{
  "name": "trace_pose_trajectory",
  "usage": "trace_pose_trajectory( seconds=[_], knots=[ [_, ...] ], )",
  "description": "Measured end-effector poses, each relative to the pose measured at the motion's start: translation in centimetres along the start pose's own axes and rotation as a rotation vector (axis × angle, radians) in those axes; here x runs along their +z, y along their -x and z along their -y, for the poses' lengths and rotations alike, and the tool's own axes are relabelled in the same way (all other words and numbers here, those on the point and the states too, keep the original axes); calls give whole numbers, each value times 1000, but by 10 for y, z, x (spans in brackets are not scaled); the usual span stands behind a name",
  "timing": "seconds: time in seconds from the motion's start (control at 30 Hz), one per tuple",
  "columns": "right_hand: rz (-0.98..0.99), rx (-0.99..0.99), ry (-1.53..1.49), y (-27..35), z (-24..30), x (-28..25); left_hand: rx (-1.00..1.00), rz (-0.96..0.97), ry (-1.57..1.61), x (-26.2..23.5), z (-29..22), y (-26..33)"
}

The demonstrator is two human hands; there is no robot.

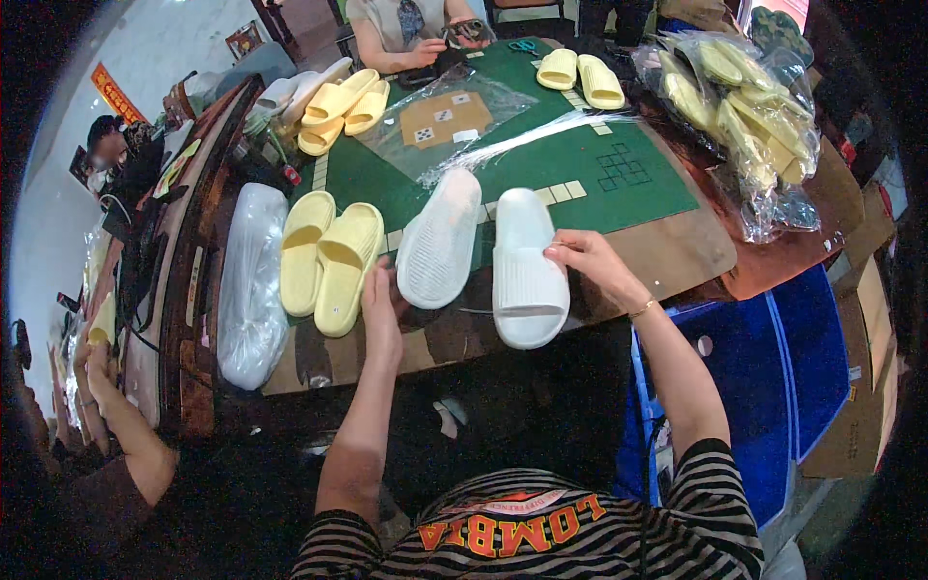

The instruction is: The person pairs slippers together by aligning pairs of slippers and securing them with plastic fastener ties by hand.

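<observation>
My right hand [592, 264] pinches the side edge of a white slipper [530, 290], which has its ribbed strap facing up. Left of it another white slipper [440, 242] shows its textured sole. My left hand [381, 307] is upright with its fingers stretched out, between that sole-up slipper and a pale yellow slipper [348, 266]. It is close to the yellow one's edge; whether they touch I cannot tell. A second yellow slipper [305, 251] lies alongside, strap up.
A clear plastic bag with white contents [253, 285] lies at the table's left. More yellow slippers [338, 108] and a yellow pair [583, 79] stand farther back. Bagged yellow slippers [749, 111] are piled at right. Plastic film [503, 92] covers part of the green tabletop [638, 198]. Other people sit across and left.
</observation>
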State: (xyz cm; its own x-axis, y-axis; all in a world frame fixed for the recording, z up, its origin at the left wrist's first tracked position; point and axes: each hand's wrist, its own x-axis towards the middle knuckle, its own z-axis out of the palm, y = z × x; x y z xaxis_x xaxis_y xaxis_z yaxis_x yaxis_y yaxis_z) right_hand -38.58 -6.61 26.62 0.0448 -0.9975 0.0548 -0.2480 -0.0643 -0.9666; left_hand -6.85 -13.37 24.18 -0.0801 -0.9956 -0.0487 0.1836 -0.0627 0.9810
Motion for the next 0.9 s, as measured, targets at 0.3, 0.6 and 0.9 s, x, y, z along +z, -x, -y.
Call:
trace_pose_trajectory(
  seconds=[0.3,0.6,0.9],
  knots=[
    [-52,24,-84,18,16,-10,839,433,-1346,17,-42,-2],
    [-79,-119,151,2,36,-17,9,29,317,40,-40,24],
    [-221,12,206,7,10,-15,-543,516,-181,31,-25,92]
  ],
)
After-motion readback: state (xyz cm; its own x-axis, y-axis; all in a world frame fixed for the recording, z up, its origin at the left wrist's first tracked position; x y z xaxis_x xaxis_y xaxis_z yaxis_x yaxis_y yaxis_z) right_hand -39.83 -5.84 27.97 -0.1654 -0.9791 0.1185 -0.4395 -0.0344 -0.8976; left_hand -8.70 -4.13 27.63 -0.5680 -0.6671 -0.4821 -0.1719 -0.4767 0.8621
